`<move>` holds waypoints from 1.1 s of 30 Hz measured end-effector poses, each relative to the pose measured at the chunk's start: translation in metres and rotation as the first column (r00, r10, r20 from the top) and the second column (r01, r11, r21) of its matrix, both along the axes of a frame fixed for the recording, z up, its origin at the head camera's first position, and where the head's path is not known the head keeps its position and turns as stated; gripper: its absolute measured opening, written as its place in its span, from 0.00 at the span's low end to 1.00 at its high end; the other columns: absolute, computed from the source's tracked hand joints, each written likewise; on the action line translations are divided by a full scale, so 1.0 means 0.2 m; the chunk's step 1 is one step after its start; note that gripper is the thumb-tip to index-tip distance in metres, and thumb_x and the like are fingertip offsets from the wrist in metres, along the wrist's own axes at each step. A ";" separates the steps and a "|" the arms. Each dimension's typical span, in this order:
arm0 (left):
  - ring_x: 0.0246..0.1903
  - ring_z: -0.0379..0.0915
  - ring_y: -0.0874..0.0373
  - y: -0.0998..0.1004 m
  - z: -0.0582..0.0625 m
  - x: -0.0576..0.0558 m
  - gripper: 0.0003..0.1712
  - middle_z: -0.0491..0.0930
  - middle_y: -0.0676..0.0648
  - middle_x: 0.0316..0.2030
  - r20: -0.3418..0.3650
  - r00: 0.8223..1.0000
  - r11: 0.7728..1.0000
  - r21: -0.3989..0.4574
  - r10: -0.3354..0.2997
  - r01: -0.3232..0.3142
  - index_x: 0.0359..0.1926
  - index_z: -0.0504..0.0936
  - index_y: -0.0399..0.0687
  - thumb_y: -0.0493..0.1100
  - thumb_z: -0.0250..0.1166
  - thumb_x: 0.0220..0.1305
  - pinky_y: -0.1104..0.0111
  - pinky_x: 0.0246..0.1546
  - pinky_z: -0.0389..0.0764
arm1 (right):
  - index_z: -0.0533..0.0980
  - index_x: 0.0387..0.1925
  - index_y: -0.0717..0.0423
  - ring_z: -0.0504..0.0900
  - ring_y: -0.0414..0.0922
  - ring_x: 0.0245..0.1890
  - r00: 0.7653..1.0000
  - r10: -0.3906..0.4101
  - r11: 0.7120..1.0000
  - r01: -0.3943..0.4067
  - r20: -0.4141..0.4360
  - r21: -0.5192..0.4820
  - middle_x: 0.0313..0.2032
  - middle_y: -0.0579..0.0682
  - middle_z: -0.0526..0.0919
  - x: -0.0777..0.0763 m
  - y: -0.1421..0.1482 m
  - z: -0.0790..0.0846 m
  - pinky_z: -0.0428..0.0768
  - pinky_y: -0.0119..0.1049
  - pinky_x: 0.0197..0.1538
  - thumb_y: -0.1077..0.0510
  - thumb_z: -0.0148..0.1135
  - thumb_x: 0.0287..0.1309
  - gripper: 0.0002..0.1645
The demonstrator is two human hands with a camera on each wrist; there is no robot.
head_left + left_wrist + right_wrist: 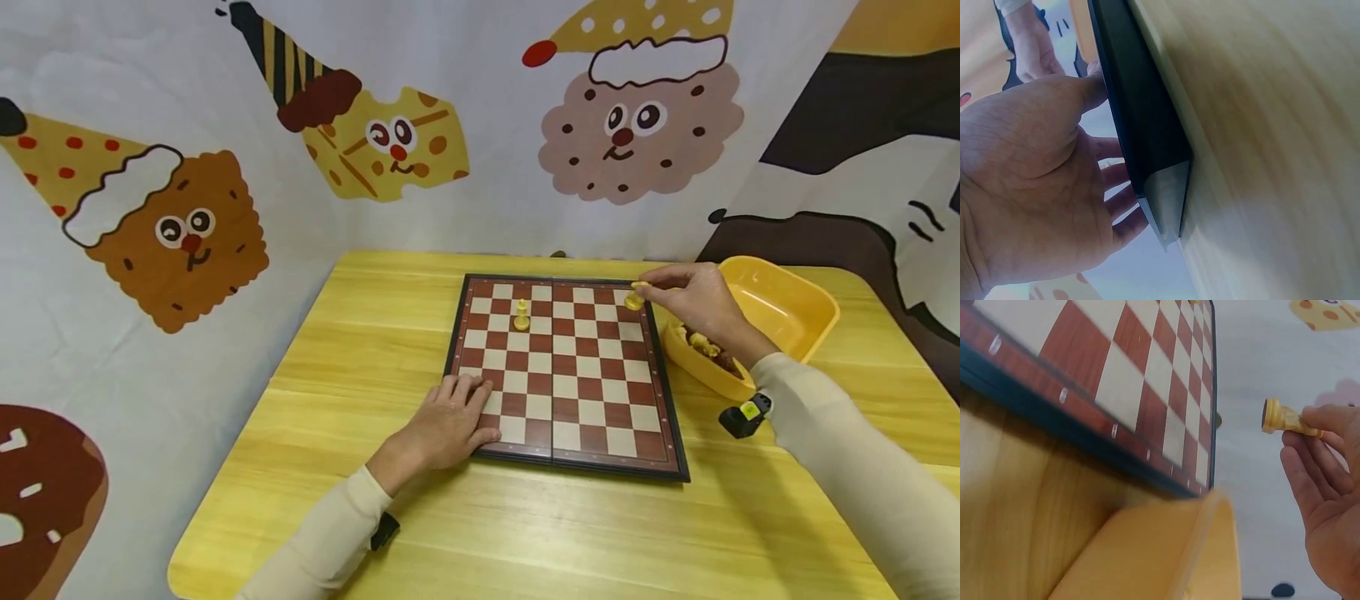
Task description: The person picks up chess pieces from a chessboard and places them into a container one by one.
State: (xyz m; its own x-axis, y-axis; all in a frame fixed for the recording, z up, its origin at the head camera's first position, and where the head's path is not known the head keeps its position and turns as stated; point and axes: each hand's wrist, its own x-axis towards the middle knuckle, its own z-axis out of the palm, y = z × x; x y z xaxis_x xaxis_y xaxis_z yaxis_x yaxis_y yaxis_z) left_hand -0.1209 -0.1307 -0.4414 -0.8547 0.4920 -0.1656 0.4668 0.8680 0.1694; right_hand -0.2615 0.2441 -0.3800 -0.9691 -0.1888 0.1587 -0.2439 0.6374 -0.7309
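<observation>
A brown-and-cream chessboard [564, 387] lies on the table, its dark rim all round. My right hand [697, 304] pinches a yellow chess piece [1282, 419] between thumb and fingers, over the board's far right corner. In the right wrist view the piece is tilted with its base away from the hand, and the fingers cover its top. Another yellow chess piece [521, 317] stands upright on the far left part of the board. My left hand [446, 421] rests on the board's near left corner, fingers spread over the edge.
Right of the board are yellow plastic containers; the nearer container [705, 379] holds several yellow and brown pieces, partly hidden by the right hand and wrist. The farther container [821, 321] stands behind it. A cartoon-printed cloth [495, 225] hangs behind the wooden table [352, 333].
</observation>
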 end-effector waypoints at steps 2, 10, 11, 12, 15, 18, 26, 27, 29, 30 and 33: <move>0.67 0.55 0.42 0.00 0.00 0.00 0.44 0.59 0.40 0.71 0.003 1.000 1.000 -0.001 0.003 -0.003 0.78 0.59 0.42 0.65 0.52 0.75 0.50 0.66 0.61 | 0.86 0.49 0.60 0.80 0.44 0.43 1.000 -0.020 1.000 0.020 0.007 -0.007 0.50 0.58 0.85 0.01 0.04 -0.01 0.77 0.29 0.33 0.43 0.68 0.66 0.24; 0.66 0.56 0.41 -0.02 0.02 0.00 0.42 0.60 0.38 0.69 -0.003 1.000 1.000 0.008 -0.003 0.003 0.77 0.61 0.39 0.63 0.54 0.76 0.49 0.65 0.62 | 0.85 0.52 0.60 0.78 0.31 0.41 0.998 -0.063 0.998 0.063 0.027 0.009 0.47 0.52 0.86 0.05 0.18 -0.02 0.74 0.24 0.40 0.41 0.67 0.66 0.27; 0.66 0.56 0.40 -0.02 0.01 0.00 0.42 0.60 0.38 0.69 -0.008 1.000 1.000 0.012 -0.005 0.005 0.77 0.61 0.39 0.63 0.54 0.76 0.49 0.65 0.62 | 0.85 0.52 0.60 0.78 0.30 0.42 0.997 -0.072 0.997 0.072 0.026 0.005 0.46 0.49 0.86 0.06 0.20 -0.02 0.74 0.23 0.40 0.42 0.67 0.66 0.27; 0.66 0.56 0.41 -0.02 0.00 0.00 0.42 0.60 0.38 0.69 -0.010 1.000 1.000 0.015 -0.005 0.005 0.77 0.60 0.39 0.63 0.54 0.76 0.49 0.65 0.62 | 0.85 0.52 0.60 0.78 0.30 0.41 0.996 -0.086 0.996 0.086 0.022 0.004 0.45 0.46 0.86 0.06 0.23 -0.02 0.74 0.22 0.40 0.42 0.67 0.66 0.27; 0.66 0.56 0.41 -0.02 -0.02 0.00 0.42 0.60 0.38 0.69 -0.018 1.000 1.000 0.021 -0.006 0.006 0.77 0.60 0.40 0.63 0.53 0.76 0.49 0.65 0.63 | 0.84 0.51 0.62 0.78 0.29 0.38 0.992 -0.129 0.992 0.129 0.005 -0.005 0.39 0.35 0.85 0.07 0.29 -0.04 0.74 0.21 0.38 0.43 0.68 0.66 0.27; 0.66 0.56 0.41 -0.02 -0.04 -0.01 0.42 0.60 0.39 0.69 -0.025 1.000 1.000 0.024 -0.008 0.008 0.77 0.60 0.41 0.64 0.52 0.76 0.49 0.65 0.63 | 0.84 0.51 0.64 0.78 0.27 0.35 0.986 -0.166 0.986 0.166 -0.009 -0.015 0.34 0.29 0.83 0.08 0.35 -0.06 0.73 0.20 0.37 0.45 0.68 0.65 0.27; 0.65 0.57 0.42 -0.01 -0.05 -0.01 0.42 0.61 0.39 0.69 -0.050 0.998 0.999 0.025 -0.024 0.026 0.77 0.60 0.40 0.64 0.51 0.76 0.50 0.64 0.63 | 0.82 0.50 0.67 0.78 0.26 0.33 0.980 -0.199 0.980 0.198 -0.006 -0.027 0.32 0.26 0.81 0.07 0.40 -0.11 0.73 0.18 0.36 0.46 0.69 0.65 0.27; 0.65 0.57 0.41 -0.01 -0.05 -0.01 0.43 0.60 0.39 0.69 -0.047 0.999 0.999 0.026 -0.024 0.025 0.77 0.60 0.40 0.64 0.51 0.76 0.50 0.64 0.63 | 0.82 0.51 0.66 0.77 0.26 0.34 0.980 -0.199 0.980 0.199 -0.013 -0.021 0.34 0.29 0.82 0.07 0.40 -0.11 0.73 0.18 0.36 0.45 0.68 0.66 0.27; 0.65 0.56 0.42 -0.01 -0.04 -0.01 0.43 0.60 0.39 0.70 -0.038 0.999 1.000 0.021 -0.022 0.023 0.78 0.59 0.41 0.64 0.51 0.76 0.50 0.64 0.63 | 0.81 0.54 0.65 0.77 0.28 0.38 0.978 -0.207 0.978 0.207 -0.022 -0.004 0.39 0.37 0.84 0.07 0.40 -0.12 0.72 0.19 0.39 0.43 0.64 0.69 0.29; 0.65 0.56 0.41 -0.01 -0.03 -0.01 0.43 0.60 0.39 0.70 -0.033 0.999 1.000 0.019 -0.021 0.022 0.78 0.59 0.40 0.64 0.52 0.76 0.50 0.64 0.63 | 0.80 0.56 0.65 0.77 0.32 0.42 0.977 -0.210 0.978 0.210 -0.021 0.004 0.43 0.42 0.84 0.07 0.39 -0.12 0.72 0.22 0.42 0.42 0.61 0.70 0.30; 0.65 0.57 0.41 -0.01 0.00 0.00 0.43 0.61 0.38 0.69 -0.025 1.000 1.000 0.016 -0.019 0.019 0.77 0.60 0.39 0.63 0.54 0.75 0.49 0.64 0.63 | 0.75 0.63 0.64 0.75 0.47 0.54 0.976 -0.217 0.976 0.217 0.001 0.016 0.55 0.58 0.78 0.07 0.38 -0.11 0.73 0.38 0.53 0.37 0.51 0.74 0.37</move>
State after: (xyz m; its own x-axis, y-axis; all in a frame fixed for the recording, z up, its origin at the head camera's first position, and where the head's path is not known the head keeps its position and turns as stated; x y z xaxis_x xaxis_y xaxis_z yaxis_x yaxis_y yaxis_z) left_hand -0.1209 -0.1319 -0.4420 -0.8491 0.5104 -0.1363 0.4872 0.8563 0.1716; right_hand -0.2477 0.3195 -0.4026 -0.9876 0.0232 0.1550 -0.0970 0.6862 -0.7209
